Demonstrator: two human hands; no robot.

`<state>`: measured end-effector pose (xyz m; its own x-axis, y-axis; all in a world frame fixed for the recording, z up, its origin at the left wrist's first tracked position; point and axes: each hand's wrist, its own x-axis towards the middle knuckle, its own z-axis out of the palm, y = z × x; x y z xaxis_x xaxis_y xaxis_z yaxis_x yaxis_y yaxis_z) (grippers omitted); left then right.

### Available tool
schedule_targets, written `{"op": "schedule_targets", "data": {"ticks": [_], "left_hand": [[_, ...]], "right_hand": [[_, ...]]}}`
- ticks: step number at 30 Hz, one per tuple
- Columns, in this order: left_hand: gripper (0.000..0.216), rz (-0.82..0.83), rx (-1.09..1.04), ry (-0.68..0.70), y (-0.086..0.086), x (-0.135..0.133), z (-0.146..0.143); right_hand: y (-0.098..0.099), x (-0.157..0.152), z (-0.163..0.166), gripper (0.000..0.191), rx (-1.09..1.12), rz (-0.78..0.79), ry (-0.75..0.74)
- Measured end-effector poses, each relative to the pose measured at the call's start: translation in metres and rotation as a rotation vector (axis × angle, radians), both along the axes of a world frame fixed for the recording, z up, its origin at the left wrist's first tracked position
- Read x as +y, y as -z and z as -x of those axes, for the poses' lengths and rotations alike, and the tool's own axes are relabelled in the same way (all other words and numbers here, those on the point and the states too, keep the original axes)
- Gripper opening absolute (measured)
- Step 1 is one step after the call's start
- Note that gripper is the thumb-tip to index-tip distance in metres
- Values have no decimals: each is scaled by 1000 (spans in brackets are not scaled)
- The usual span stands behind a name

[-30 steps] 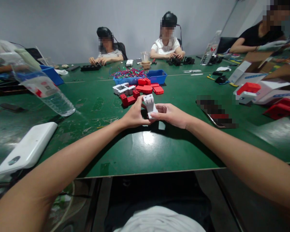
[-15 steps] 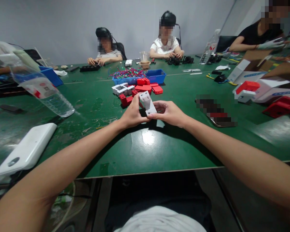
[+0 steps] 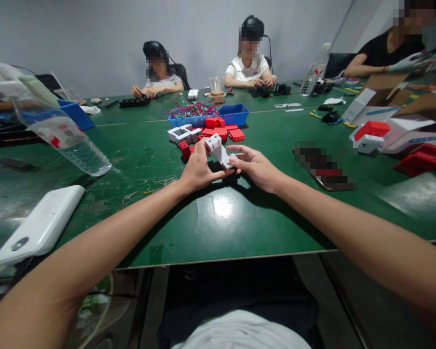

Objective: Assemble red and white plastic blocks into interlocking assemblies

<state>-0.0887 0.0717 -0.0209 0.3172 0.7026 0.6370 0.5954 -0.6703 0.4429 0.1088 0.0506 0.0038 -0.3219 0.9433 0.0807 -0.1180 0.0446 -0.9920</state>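
Note:
A white plastic bracket-like part [image 3: 218,151], with small holes in its end faces, is held tilted above the green table [image 3: 189,228]. My left hand [image 3: 199,169] grips it from the left, fingers behind its upper end and thumb stretched beneath it. My right hand [image 3: 253,167] pinches the lower right end between thumb and fingers. Just beyond my hands lies a group of red plastic parts [image 3: 220,132], and white frame-shaped parts [image 3: 183,133] rest to their left.
Behind the parts stands a blue bin [image 3: 236,115] with colourful wires [image 3: 196,110]. At left are a leaning plastic bottle [image 3: 72,138] and a white power bank [image 3: 39,225]. A phone [image 3: 323,167] and open cardboard boxes [image 3: 403,111] are at right. Several people sit around the table.
The white part has tilted further, its upper end moving slightly left and its lower end rising to the right. My right hand's fingers have shifted around that lower end.

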Motion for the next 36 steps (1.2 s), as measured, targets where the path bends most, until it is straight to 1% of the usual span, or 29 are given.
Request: {"op": "schedule_targets", "data": {"ticks": [3,6,8,10,14,17,21,23,30,36], "left_hand": [[94,8,22,42,1,1,1],[83,8,44,52,2,3,1],[72,9,53,70,1,3,2],[62,7,61,91,0,3,1],[53,-11,51,80,-3,1,1],[41,-36,-26,33,-5,1,1],[22,-61,-157,-135,-7,2,2],[23,-35,-176,-163,-7,3,3],[27,66,-111,-90,-7,6,2],[31,47,-77,-78,-2,9,3]], "right_hand": [[0,2,-1,43,41,20,30],[1,6,-3,40,91,24,160],[1,8,-5,36,111,26,235],[0,10,-6,31,116,51,276],[-4,11,-6,17,116,119,329],[-7,9,-4,13,124,135,337],[-11,6,-3,8,121,138,350],[-12,5,-3,6,106,148,351],[-13,1,0,7,79,155,352],[-15,1,0,8,80,177,357]]}}
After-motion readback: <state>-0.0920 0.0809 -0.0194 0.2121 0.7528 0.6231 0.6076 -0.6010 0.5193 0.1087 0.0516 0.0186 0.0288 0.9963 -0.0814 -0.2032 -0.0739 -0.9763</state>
